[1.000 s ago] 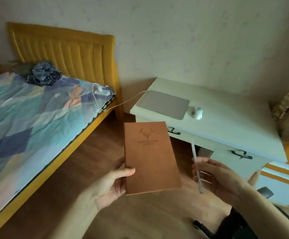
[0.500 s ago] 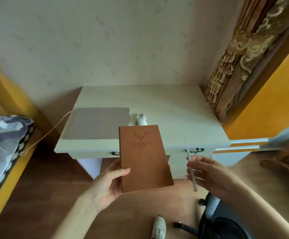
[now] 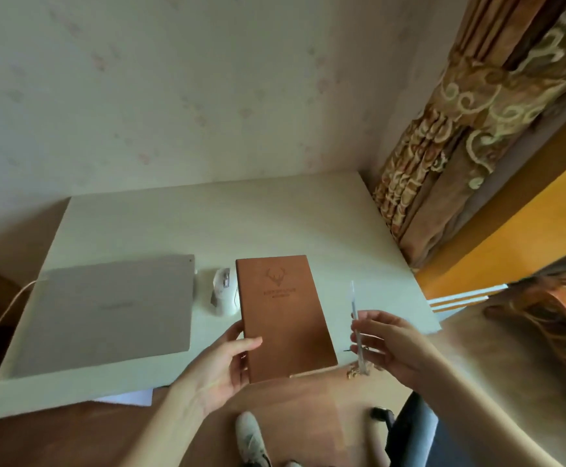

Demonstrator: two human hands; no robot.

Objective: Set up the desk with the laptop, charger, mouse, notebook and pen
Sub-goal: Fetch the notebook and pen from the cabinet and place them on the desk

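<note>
Notebook point(image 3: 283, 315) pinched at its lower corner in my left hand point(image 3: 219, 369), pen point(image 3: 356, 323) gripped in my right hand point(image 3: 393, 348), both over desk point(image 3: 275, 217) front beside mouse point(image 3: 223, 291) and closed laptop point(image 3: 106, 311); next, probably lay both flat.

The tabletop point(image 3: 275, 217) is pale and smooth, and it stands against the wall. A closed grey laptop point(image 3: 106, 310) lies flat on its left side, near the front edge. A thin cable point(image 3: 3, 315) runs off the laptop's left side and over the edge. A white mouse point(image 3: 223, 291) sits just beside the laptop, on its right. The back and the right side of the tabletop are bare.
</note>
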